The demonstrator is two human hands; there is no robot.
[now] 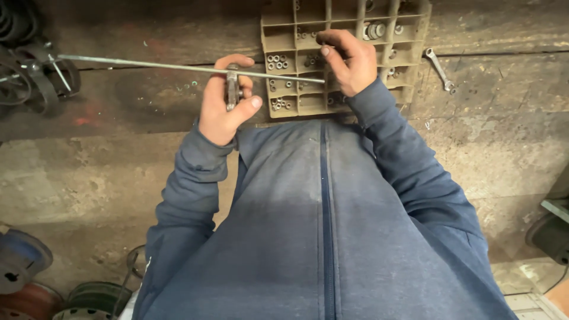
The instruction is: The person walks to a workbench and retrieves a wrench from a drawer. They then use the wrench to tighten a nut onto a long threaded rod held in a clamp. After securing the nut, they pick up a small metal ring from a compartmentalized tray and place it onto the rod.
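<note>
My left hand (228, 101) grips a pair of pliers (232, 89) clamped on a long thin metal rod (148, 64), which runs level from the far left to just under my right hand. My right hand (349, 59) has its fingers pinched together at the rod's right end, over a beige plastic tray (415, 35) divided into compartments that hold several small nuts and washers. Whether something small sits between those fingertips cannot be made out. Both blue sleeves reach up from my torso.
A combination wrench (440, 70) lies on the worn wooden bench (504, 106) right of the tray. Black belts and straps (29, 77) are piled at the far left. Round discs and reels (24, 261) sit on the floor at lower left.
</note>
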